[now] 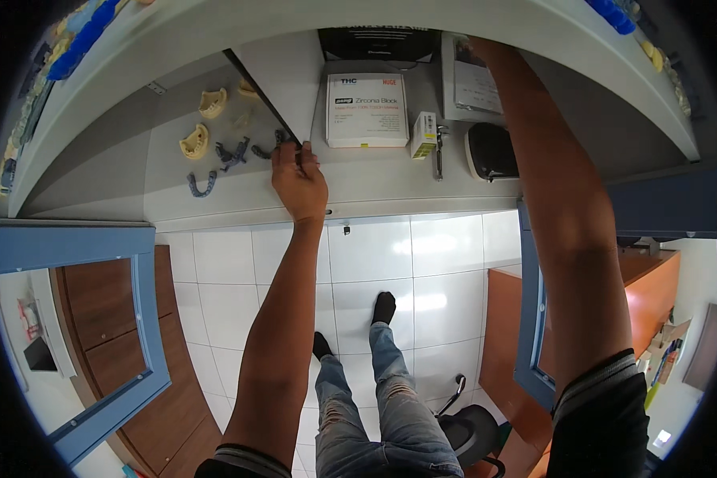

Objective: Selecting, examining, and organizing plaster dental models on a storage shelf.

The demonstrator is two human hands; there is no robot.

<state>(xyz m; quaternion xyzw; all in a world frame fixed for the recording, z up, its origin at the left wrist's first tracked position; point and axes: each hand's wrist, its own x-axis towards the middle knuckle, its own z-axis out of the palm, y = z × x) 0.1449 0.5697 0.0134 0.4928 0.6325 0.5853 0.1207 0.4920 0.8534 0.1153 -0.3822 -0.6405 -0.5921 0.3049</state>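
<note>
My left hand (299, 182) is closed round the lower front end of an upright divider panel (277, 72) with a black edge, inside a white cabinet. My right hand (483, 51) reaches deep into the cabinet at the upper right, beside a clear-wrapped flat package (474, 84); its fingers are dark and mostly hidden. Between my hands a white box (366, 110) sits on the shelf, with a small yellow-and-white carton (424, 135) and a slim metal tool (439, 153) to its right. A black zipped case (492, 151) lies below my right forearm.
Left of the divider lie cream dental models (193, 143) and dark grey dental pieces (201, 184). A black box (380, 45) stands at the back. Blue-framed cabinet doors (155, 311) hang open on both sides. A black chair (470, 434) stands behind my legs.
</note>
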